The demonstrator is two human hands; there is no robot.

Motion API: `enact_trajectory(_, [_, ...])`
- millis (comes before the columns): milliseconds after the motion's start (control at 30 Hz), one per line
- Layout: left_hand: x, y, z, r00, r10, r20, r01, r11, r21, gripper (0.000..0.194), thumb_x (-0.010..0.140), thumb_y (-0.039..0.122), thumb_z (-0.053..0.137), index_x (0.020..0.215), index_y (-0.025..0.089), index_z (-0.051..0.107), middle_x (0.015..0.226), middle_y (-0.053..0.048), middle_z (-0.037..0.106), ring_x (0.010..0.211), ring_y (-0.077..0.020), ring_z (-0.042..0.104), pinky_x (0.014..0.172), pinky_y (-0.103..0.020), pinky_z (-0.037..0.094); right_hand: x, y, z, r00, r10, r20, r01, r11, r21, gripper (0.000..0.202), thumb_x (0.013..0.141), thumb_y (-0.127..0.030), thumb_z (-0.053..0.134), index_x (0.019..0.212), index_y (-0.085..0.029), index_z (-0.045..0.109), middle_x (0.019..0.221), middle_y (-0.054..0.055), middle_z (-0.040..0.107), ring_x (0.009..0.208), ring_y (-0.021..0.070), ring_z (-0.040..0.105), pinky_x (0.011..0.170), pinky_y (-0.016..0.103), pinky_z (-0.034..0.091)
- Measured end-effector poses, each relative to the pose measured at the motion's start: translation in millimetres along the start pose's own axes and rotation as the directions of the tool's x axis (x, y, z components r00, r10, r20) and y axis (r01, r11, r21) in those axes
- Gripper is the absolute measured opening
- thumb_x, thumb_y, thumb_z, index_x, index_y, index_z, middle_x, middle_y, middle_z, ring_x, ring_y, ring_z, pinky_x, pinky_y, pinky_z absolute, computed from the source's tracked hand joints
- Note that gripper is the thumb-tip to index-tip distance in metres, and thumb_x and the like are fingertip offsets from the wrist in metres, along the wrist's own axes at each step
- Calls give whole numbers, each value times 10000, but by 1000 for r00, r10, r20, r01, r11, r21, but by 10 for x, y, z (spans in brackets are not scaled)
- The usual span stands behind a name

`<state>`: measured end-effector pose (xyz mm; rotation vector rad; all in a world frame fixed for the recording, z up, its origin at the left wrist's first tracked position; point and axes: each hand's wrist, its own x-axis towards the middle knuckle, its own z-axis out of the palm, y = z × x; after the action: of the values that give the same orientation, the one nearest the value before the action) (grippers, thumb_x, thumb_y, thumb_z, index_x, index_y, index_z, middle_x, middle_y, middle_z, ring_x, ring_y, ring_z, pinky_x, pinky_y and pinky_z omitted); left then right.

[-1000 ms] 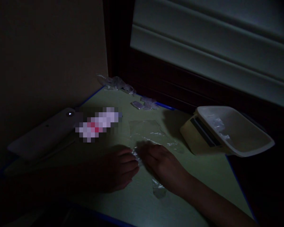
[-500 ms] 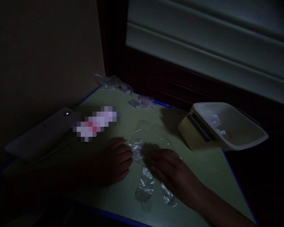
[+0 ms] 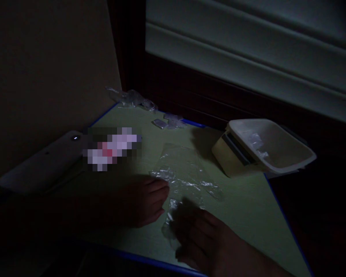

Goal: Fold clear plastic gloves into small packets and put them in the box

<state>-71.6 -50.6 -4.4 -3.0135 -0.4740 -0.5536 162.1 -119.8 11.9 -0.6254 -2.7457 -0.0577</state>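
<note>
A clear, thin plastic bag (image 3: 180, 156) lies spread and wrinkled on the pale green table. My left hand (image 3: 150, 201) rests at its left side, fingers bent loosely and slightly apart, tips touching or close to the plastic. Over the bag's lower, narrower part lies my right hand (image 3: 203, 240), its fingers spread and lowered to the plastic. That hand hides some of the bag's near end. Poor light leaves the fingertips of both hands dim.
A cream plastic tub (image 3: 223, 159) stands tilted at the right, with clear plastic pieces inside. Small folded plastic packets (image 3: 160, 123) and a crumpled plastic bag (image 3: 129, 99) lie at the back. At the left are a pale, long device (image 3: 40, 163) with a small light and a blurred-out item (image 3: 112, 148).
My right hand has moved down toward the near table edge, uncovering the bag's right part. My left hand has shifted slightly right and its fingers have drawn closer together. The view has shifted a little.
</note>
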Motion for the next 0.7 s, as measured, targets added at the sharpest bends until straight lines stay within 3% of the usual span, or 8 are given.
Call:
enact_trajectory(100, [15, -39, 44, 999, 19, -38, -20, 999, -47, 186, 878, 172, 507, 814, 108, 670, 954, -104, 669, 939, -219, 587, 830, -331, 495, 47, -40, 43, 1000, 19, -23, -19, 1000, -11, 273, 905, -313, 566, 1063, -113, 663, 1051, 76, 720, 1069, 252, 607, 991, 395, 449])
enact_trajectory(233, [-14, -71, 65, 993, 45, -113, -54, 995, -78, 203, 886, 144, 473, 857, 83, 664, 969, -117, 666, 953, -224, 582, 851, -330, 491, 119, -53, 35, 997, 25, -76, -22, 999, 41, 185, 900, -130, 505, 963, -111, 677, 935, 86, 733, 929, 234, 653, 897, 387, 495])
enact_trajectory(333, [-24, -64, 51, 996, 49, -75, -56, 995, -83, 189, 886, 154, 484, 901, 78, 657, 990, -110, 667, 949, -224, 588, 843, -335, 495, 207, 25, -60, 981, 173, -92, -152, 968, 202, 210, 901, -109, 467, 849, -131, 669, 753, 61, 707, 710, 184, 645, 729, 333, 532])
enact_trajectory(433, [-21, -52, 44, 997, 51, -64, -55, 996, -67, 190, 892, 161, 477, 892, 97, 656, 994, -98, 670, 938, -218, 594, 824, -335, 500, 293, 203, -139, 919, 393, -4, -358, 842, 404, 218, 905, -141, 462, 800, -158, 652, 694, 44, 675, 648, 158, 624, 628, 280, 520])
enact_trajectory(533, [-19, -50, 55, 997, 43, -67, -46, 998, -52, 195, 900, 175, 471, 909, 111, 655, 983, -88, 674, 922, -215, 600, 812, -341, 501, 353, 438, -117, 816, 564, 129, -522, 622, 584, 155, 877, -158, 507, 810, -178, 646, 745, 24, 696, 682, 142, 649, 629, 249, 520])
enact_trajectory(633, [-21, -54, 65, 995, 55, -81, -59, 997, -50, 188, 898, 176, 478, 912, 107, 653, 993, -93, 672, 937, -214, 596, 838, -344, 493, 398, 648, -19, 756, 603, 256, -583, 440, 683, 101, 847, -167, 545, 832, -180, 645, 778, 13, 693, 722, 139, 654, 661, 258, 528])
enact_trajectory(700, [-21, -56, 64, 994, 65, -88, -69, 997, -45, 179, 891, 169, 488, 910, 104, 654, 989, -92, 673, 939, -212, 596, 853, -347, 488, 421, 740, 51, 753, 592, 287, -582, 396, 710, 76, 830, -176, 569, 857, -179, 640, 772, 7, 675, 720, 137, 641, 660, 267, 527])
